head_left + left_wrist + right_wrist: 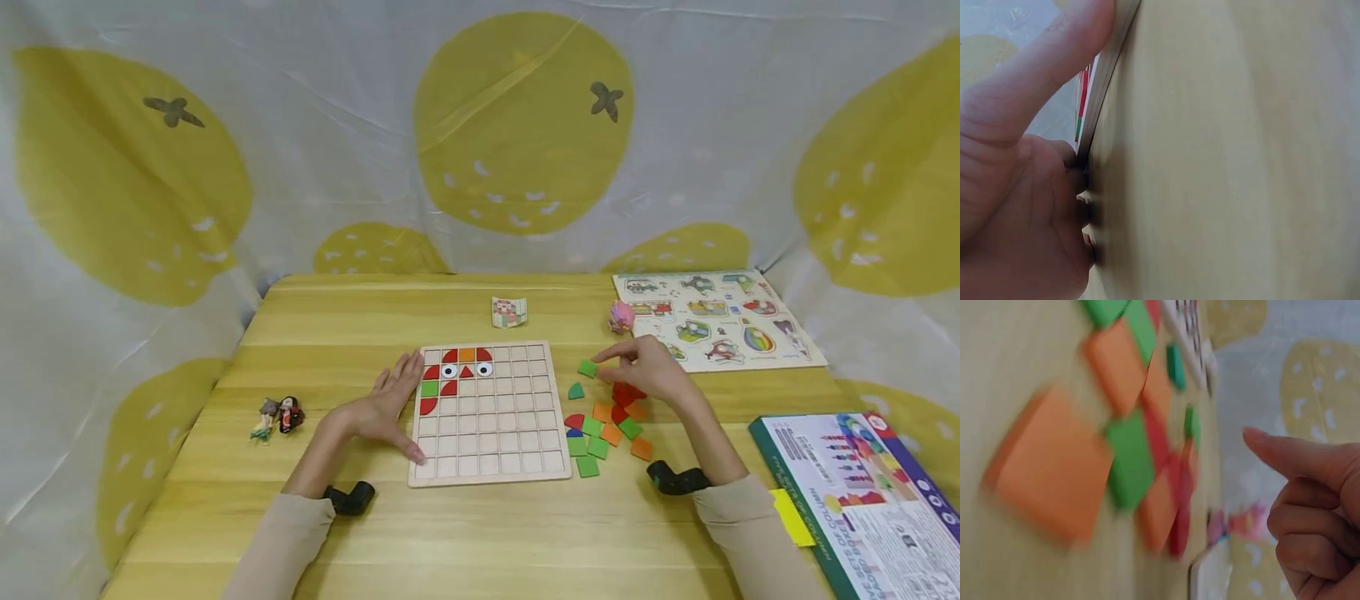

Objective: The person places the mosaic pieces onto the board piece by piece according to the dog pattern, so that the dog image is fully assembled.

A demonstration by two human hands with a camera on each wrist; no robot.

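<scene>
Eye tiles — head view only; left wrist catches board's edge.

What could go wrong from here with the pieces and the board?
The right hand is at a green tile, close to some red pieces; it might brush those out of place. The left hand touches the left edge of the board, so a push could shift it and perhaps jostle the pieces set at its upper left.
</scene>
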